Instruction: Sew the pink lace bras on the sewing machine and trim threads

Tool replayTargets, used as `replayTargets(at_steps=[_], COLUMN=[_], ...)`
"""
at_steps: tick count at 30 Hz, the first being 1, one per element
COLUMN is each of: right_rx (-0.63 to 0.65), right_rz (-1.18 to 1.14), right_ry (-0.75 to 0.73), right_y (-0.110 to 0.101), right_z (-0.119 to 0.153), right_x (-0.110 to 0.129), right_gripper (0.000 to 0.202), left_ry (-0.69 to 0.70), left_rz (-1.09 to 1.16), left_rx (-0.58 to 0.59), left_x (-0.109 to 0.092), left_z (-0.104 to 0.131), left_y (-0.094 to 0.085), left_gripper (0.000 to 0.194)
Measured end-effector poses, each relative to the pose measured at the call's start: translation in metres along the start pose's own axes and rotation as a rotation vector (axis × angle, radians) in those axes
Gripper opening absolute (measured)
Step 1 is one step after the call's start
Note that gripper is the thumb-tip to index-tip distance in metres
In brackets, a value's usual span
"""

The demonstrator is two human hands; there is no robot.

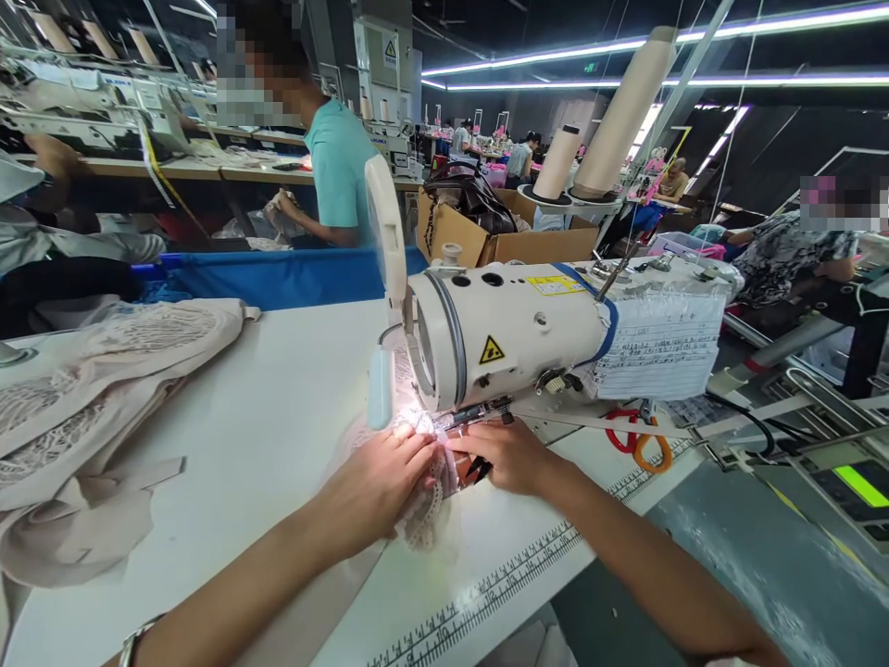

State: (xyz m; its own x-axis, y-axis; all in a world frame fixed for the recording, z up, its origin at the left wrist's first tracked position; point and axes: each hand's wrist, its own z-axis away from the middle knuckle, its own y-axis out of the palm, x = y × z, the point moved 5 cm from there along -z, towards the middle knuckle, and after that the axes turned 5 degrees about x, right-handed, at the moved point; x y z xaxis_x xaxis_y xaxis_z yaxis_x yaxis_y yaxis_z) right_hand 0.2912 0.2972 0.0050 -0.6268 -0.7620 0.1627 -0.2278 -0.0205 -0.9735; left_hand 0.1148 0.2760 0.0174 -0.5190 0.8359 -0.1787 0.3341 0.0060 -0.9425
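On a white sewing table (306, 371), a pale pink-beige lace fabric with a scalloped trim (423, 519) lies under the needle end of a cream-coloured, barrel-shaped sewing machine (514, 324), its loose end falling toward the table's near edge. The left hand (385, 472) rests palm down over the lace, fingers together and bent, close beside the lit needle area, probably to keep the cloth flat and steady there; whether its thumb pinches from below I cannot tell. The right hand (510, 454) is curled closed around what look like small black pointed snips (479, 470), tips jutting out below the palm, while its fingertips touch the lace's right side; tucked like that, the tool is presumably handy without occupying the fingertips. A printed black-and-white ruler strip (500, 588) runs along the table's near edge, where cloth could be measured without reaching across. Scissors with red and orange loop handles (651, 449) lie toward the table's right end, near the ruler yet apart from the lace, likely so they do not catch it. A heap of beige lace-panelled garments (111, 398) covers the table's left end, well clear of the needle. Behind the machine, a tall beige thread cone (625, 111) stands raised, likely so that thread can unwind freely.
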Motion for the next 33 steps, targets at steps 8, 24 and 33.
replayTargets(at_steps=[8,24,33], right_rx=[0.073,0.035,0.012], right_rz=[0.017,0.002,0.007], right_ry=[0.045,0.021,0.022], right_y=[-0.0009,0.0023,0.0034], right_z=[-0.0038,-0.0032,-0.0018], right_x=[0.0027,0.0023,0.0001], right_gripper=[0.047,0.057,0.051], left_ry=[0.001,-0.031,-0.144], left_rz=[-0.068,-0.178,-0.262], left_rx=[0.000,-0.022,0.073], left_x=[-0.0018,-0.0004,-0.0011], left_z=[-0.0053,-0.0032,-0.0002], left_y=[-0.0046,0.0010,0.0009], left_gripper=[0.023,0.028,0.029])
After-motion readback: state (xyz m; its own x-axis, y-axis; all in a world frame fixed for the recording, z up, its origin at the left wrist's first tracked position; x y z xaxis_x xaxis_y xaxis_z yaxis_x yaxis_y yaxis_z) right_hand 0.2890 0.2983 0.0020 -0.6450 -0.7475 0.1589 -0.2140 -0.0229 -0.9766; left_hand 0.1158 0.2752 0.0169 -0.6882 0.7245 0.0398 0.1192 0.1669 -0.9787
